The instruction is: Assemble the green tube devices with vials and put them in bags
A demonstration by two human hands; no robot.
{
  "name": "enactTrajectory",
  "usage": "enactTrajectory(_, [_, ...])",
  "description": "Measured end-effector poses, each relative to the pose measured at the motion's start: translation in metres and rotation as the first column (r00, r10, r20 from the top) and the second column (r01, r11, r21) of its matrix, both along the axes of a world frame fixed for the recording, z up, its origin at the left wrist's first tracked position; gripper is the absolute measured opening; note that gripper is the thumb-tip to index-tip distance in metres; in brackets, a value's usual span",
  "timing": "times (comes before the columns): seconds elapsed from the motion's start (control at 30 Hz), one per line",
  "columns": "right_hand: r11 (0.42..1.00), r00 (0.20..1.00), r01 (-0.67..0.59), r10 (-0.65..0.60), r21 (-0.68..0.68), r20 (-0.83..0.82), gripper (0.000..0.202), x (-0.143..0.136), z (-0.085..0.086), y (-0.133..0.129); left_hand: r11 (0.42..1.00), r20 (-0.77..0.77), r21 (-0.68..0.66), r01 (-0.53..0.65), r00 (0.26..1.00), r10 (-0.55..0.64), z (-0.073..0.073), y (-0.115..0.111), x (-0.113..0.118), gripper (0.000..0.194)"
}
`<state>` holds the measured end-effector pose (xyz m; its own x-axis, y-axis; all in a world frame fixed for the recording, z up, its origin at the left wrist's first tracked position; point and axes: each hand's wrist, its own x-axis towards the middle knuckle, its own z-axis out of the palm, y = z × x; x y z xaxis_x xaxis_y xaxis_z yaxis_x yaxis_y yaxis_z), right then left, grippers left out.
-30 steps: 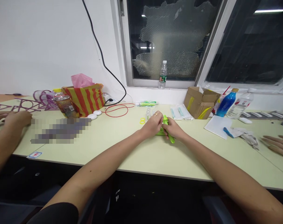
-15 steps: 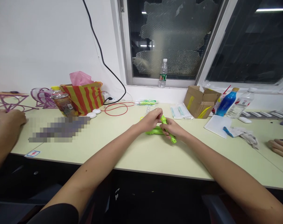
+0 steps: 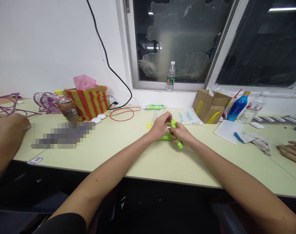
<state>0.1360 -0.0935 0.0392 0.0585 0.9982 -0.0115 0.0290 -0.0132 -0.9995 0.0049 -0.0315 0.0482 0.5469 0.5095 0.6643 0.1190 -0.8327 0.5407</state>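
A bright green plastic tube-shaped piece (image 3: 179, 143) is gripped in my right hand (image 3: 183, 134), tilted with its upper end leaning away from me. At that upper end, my left hand (image 3: 159, 127) is closed in a pinch, fingertips right beside the tip. Whatever those fingers hold is hidden. Beneath the hands a second green plastic piece (image 3: 165, 138) lies on the table, partly covered. Just left of my left hand is a small yellow ring-shaped part (image 3: 149, 125).
Behind my hands lie a clear packet (image 3: 153, 107), wrapped items (image 3: 190, 116) and a cardboard box (image 3: 206, 107). A blue bottle (image 3: 238, 105) and a glove (image 3: 256, 142) are to the right. Other people's hands (image 3: 13, 125) are left, near purple frames, and at the right edge (image 3: 293, 152).
My left hand has turned and shifted slightly at the green piece's upper end, uncovering the yellow part. The left person's purple frame has tilted up, and the right person's fingers have spread.
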Motion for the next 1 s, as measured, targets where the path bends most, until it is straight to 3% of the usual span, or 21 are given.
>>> enactTrajectory(0.13, [1.000, 1.000, 0.015, -0.015, 0.011, -0.001, 0.023, 0.001, -0.008, 0.005, 0.982, 0.094, -0.188, -0.031, 0.994, 0.049, -0.009, 0.002, 0.005, 0.025])
enactTrajectory(0.23, [0.999, 1.000, 0.027, -0.027, 0.024, 0.002, 0.024, 0.003, -0.012, 0.009, 0.927, 0.182, -0.375, -0.013, 0.979, 0.087, -0.016, 0.006, 0.012, 0.023])
enactTrajectory(0.37, [0.996, 0.997, 0.057, -0.052, 0.074, -0.061, 0.028, 0.004, -0.008, 0.010, 0.894, 0.283, -0.445, 0.051, 0.955, 0.087, -0.020, 0.005, 0.021, 0.024])
enactTrajectory(0.53, [0.993, 0.990, 0.008, 0.009, 0.120, -0.140, 0.026, 0.004, 0.001, 0.007, 0.969, 0.291, -0.230, -0.093, 0.943, 0.160, -0.016, -0.010, 0.021, 0.022])
enactTrajectory(0.63, [0.991, 0.986, -0.023, 0.044, 0.130, -0.164, 0.026, 0.004, 0.002, 0.005, 0.982, 0.282, -0.088, -0.168, 0.941, 0.187, -0.016, -0.015, 0.017, 0.029])
enactTrajectory(1.0, [0.991, 0.992, 0.072, -0.083, 0.111, 0.095, 0.024, 0.012, -0.014, 0.012, 0.910, 0.060, 0.337, -0.242, 0.970, 0.236, -0.027, -0.010, 0.018, 0.040])
